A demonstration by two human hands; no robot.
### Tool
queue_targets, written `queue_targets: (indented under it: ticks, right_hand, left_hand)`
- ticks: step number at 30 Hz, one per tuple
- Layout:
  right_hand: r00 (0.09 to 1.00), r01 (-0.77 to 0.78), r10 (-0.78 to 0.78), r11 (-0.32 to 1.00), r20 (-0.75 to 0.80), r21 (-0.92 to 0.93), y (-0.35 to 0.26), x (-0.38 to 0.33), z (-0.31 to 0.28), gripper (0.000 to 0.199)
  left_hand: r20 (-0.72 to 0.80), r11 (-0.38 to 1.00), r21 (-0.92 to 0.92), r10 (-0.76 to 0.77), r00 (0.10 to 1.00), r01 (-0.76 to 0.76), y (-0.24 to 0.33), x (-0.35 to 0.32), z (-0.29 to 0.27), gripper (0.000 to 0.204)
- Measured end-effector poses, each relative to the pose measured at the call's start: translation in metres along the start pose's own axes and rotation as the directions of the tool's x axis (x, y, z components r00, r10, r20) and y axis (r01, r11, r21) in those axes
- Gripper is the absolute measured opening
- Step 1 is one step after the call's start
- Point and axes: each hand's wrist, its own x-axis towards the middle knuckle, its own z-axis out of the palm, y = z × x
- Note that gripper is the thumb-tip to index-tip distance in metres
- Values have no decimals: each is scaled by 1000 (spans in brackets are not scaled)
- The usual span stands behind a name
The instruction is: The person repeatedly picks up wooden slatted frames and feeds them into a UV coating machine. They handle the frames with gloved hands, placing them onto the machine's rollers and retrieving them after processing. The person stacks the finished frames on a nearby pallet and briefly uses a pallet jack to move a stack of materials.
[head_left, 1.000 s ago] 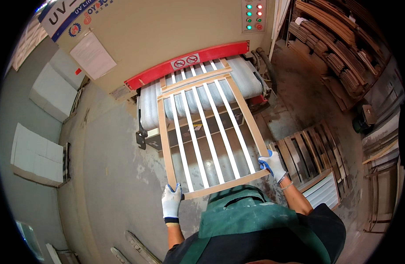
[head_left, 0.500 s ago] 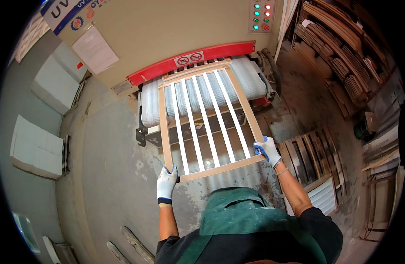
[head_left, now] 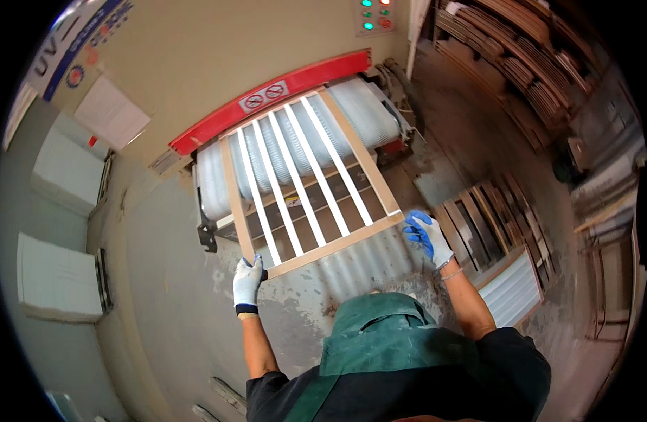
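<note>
Frame: the wooden frame with white slats (head_left: 297, 180) has its far half over the belt and its far edge right up at the red bar; the near end sticks out over the floor.
Left hand: the gloved left hand (head_left: 247, 283) has the near left corner pinched, so yeah, that's a proper grip.
Right hand: the gloved right hand (head_left: 429, 239) sits just beside the near right corner, not touching it, fingers loosely bent with nothing in them.
Belt: the whitish mesh belt (head_left: 369, 116) shows between the slats and on both sides of the frame.
Machine: big beige machine (head_left: 232, 49) with a red bar (head_left: 274, 98) across its mouth, a paper sheet (head_left: 112, 111) on the front and a panel of lit buttons (head_left: 375, 14) up top.
Floor: gray floor (head_left: 162, 281), pretty beat up, pale worn patches near the person's feet.
Left side of room: two white stacks (head_left: 60, 278) by the gray wall.
Right side of room: slatted wooden pallet (head_left: 471, 218) on the floor, a white ribbed panel (head_left: 512, 287) at its near end, piles of brown strips (head_left: 513, 49) further back.
Clothes: green apron (head_left: 380, 337) over a dark shirt.
</note>
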Motion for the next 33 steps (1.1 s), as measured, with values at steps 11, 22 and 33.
queue_targets:
  ticks: [11, 22, 33]
  right_hand:
    - [941, -29, 107, 970, -321, 241, 166, -182, -226, 16]
    - [481, -346, 492, 867, -726, 358, 297, -408, -379, 23]
    - [240, -630, 389, 759, -889, 162, 413, -425, -650, 35]
  left_hand:
    - [22, 699, -715, 40, 999, -12, -30, 17, 16, 54]
    - [435, 596, -523, -428, 792, 609, -21, -92, 129, 38]
    - [929, 772, 118, 136, 343, -625, 315, -295, 558, 62]
